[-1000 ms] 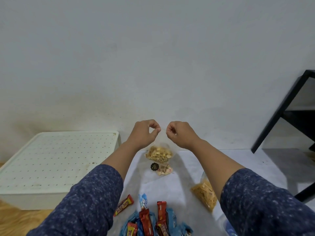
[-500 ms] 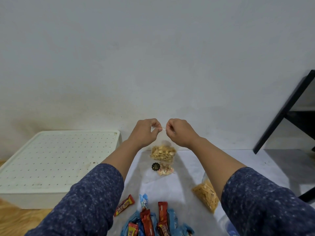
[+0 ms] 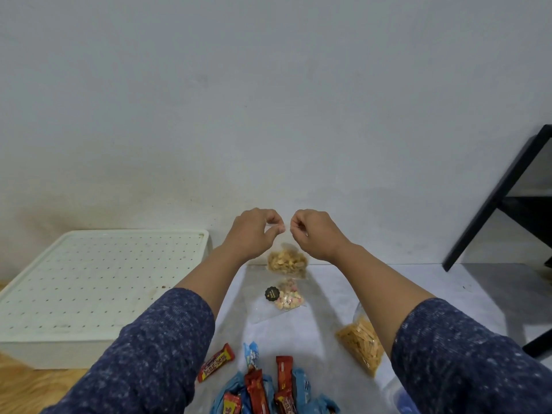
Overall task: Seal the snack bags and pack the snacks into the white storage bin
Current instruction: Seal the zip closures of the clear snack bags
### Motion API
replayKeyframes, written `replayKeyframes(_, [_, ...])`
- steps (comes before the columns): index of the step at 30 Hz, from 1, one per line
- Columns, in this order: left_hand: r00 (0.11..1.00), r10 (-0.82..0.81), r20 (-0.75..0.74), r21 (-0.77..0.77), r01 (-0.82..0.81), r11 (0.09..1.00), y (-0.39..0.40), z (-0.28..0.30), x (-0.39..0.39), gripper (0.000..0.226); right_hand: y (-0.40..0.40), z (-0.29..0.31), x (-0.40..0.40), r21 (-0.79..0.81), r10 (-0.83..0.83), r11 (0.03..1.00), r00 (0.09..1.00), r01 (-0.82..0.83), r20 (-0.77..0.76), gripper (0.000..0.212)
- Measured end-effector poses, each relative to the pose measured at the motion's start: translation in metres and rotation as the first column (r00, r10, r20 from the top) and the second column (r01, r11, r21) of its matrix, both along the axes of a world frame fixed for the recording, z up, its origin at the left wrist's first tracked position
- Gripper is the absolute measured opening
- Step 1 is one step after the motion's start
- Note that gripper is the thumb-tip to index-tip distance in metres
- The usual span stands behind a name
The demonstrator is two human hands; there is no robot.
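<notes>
My left hand & right hand have closed in, both pinching the top strip of the clear plastic bag of pale nuts, lifted higher now — seal nearly done, white perforated-lid storage bin next.

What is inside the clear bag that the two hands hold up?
The clear bag holds pale brown nut-like snacks, gathered at its bottom. The left hand and right hand pinch its top edge, so the fingers cover the seal; whether it is closed cannot be seen.

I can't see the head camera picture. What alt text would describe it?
Two hands, left and right, pinch the top of a clear bag of nuts held above a white surface. A lidded white storage bin sits left; wrapped snack bars lie nearest.
</notes>
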State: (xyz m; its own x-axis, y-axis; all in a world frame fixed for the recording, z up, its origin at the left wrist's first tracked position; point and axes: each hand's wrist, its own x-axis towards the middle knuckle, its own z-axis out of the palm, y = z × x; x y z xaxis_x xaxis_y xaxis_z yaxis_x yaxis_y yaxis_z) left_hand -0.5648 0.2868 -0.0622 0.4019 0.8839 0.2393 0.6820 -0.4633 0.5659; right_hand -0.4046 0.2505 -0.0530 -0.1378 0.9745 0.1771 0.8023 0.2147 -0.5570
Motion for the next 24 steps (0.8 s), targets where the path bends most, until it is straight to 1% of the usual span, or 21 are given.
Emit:
replayKeyframes(5, [0.999, 0.030, -0.014, 0.021, -0.030, 0.999, 0.000, -0.001, 0.002, 0.012, -0.003, 0.000, 0.006, -0.018, -0.022, 1.000, 0.998, 0.021, -0.059, 0.011])
replayKeyframes(10, [0.998, 0.043, 0.041, -0.010, -0.043, 0.999, -0.001, -0.003, 0.002, 0.011, -0.005, 0.000, 0.008, -0.022, -0.024, 0.999, 1.000, 0.024, -0.004, 0.011])
replayKeyframes(14, [0.996, 0.042, 0.074, -0.021, -0.041, 0.999, -0.005, -0.001, 0.008, 0.011, -0.005, -0.002, 0.008, -0.001, -0.105, 0.994, 0.993, 0.105, 0.052, 0.016])
replayKeyframes(16, [0.997, 0.049, 0.062, -0.022, -0.048, 0.999, -0.005, 0.000, 0.010, 0.011, -0.006, -0.002, 0.010, 0.003, -0.127, 0.992, 0.991, 0.127, 0.043, 0.012])
replayKeyframes(18, [0.997, 0.073, 0.037, -0.021, -0.072, 0.997, -0.005, 0.000, 0.011, 0.011, -0.007, 0.001, 0.013, -0.011, -0.103, 0.995, 0.994, 0.103, 0.029, 0.008])
replayKeyframes(22, [0.996, 0.086, 0.039, -0.024, -0.085, 0.996, -0.007, 0.005, 0.016, 0.012, -0.007, 0.013, 0.015, -0.005, -0.023, 1.000, 0.999, 0.023, 0.038, 0.018])
replayKeyframes(24, [0.995, 0.093, 0.039, -0.022, -0.092, 0.996, -0.008, 0.008, 0.020, 0.012, -0.006, 0.016, 0.015, -0.006, -0.026, 1.000, 0.999, 0.026, 0.041, 0.020])
